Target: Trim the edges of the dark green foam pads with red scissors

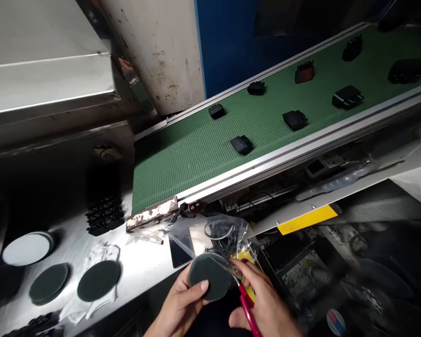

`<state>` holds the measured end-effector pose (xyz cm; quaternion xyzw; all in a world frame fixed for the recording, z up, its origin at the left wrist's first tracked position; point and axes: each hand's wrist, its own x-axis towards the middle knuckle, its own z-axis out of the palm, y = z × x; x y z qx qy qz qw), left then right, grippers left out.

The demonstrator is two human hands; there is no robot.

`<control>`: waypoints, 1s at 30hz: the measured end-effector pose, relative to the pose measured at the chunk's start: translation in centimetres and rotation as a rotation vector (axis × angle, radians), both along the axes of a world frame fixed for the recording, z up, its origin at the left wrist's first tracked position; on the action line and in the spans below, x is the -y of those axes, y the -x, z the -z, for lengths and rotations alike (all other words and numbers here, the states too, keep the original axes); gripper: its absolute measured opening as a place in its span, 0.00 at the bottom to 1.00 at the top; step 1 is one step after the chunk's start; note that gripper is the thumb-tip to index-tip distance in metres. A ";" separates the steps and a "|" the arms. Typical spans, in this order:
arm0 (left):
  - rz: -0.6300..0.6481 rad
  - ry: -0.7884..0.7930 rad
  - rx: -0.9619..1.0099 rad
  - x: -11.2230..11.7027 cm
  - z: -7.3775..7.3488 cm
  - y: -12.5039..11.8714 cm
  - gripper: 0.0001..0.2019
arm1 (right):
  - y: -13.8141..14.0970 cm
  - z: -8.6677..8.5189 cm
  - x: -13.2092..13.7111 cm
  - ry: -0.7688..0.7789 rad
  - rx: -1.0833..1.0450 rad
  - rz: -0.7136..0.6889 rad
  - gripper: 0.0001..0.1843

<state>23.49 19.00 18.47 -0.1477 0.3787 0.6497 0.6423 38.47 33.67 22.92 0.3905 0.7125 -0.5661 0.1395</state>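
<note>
My left hand [177, 304] grips a round dark green pad [209, 277] by its edge, with the thumb on its face. My right hand [260, 299] holds red-handled scissors [247, 305], and their thin metal blade reaches up to the pad's right edge. Behind both hands lies a clear plastic bag [219, 234] with black rubber rings inside. A yellow item [247, 262] shows under the bag, partly hidden by my right hand.
A green mesh conveyor belt [196, 159] carrying several black parts runs diagonally up to the right, with an aluminium rail along it. On the steel table at left are round pads [49, 283], a white cloth [101, 252], and stacked black parts [104, 215]. Steel housing stands at upper left.
</note>
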 end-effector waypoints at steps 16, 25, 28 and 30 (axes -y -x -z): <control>-0.066 0.090 -0.046 -0.5 -0.1 -1.8 0.21 | -0.4 1.9 -1.2 -0.018 -0.053 0.025 0.45; -0.065 0.083 -0.012 -0.4 0.1 -2.3 0.20 | -0.7 1.5 -1.4 -0.052 -0.047 -0.076 0.53; -0.070 0.076 -0.002 -0.3 0.2 -2.4 0.18 | -0.5 1.7 -1.3 -0.054 -0.044 -0.048 0.50; -0.077 0.066 0.000 -0.2 0.3 -2.5 0.17 | -0.4 1.8 -1.2 -0.049 -0.064 -0.024 0.46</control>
